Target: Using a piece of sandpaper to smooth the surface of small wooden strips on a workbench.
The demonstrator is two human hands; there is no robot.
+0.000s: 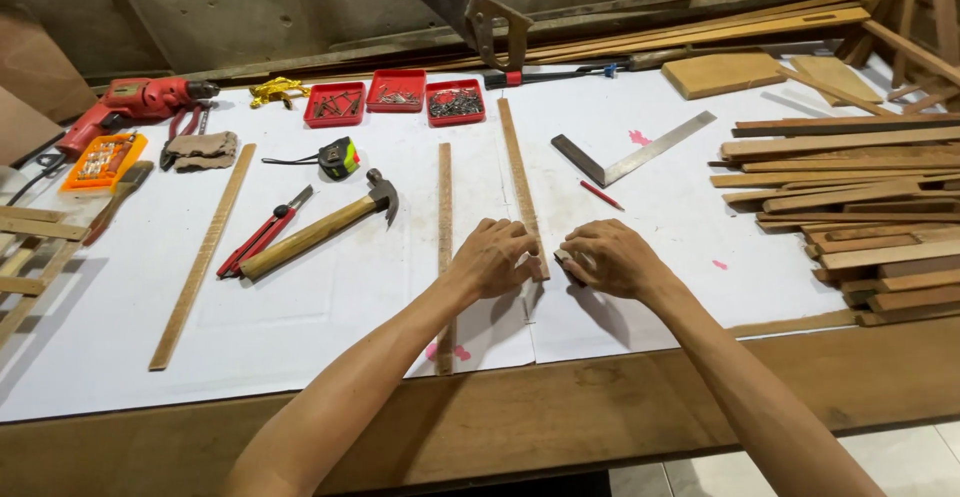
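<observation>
Pressing wood strip near end: left hand flat | right hand curled on small block | bare sheet rightward

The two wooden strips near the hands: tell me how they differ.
The right strip lies slightly slanted, with both hands at its near end: left hand, right hand. The left strip lies straight, passing under the left wrist, and reaches nearer the bench edge. The right strip starts farther back, near the red trays. Both are thin, brown and flat.
</observation>
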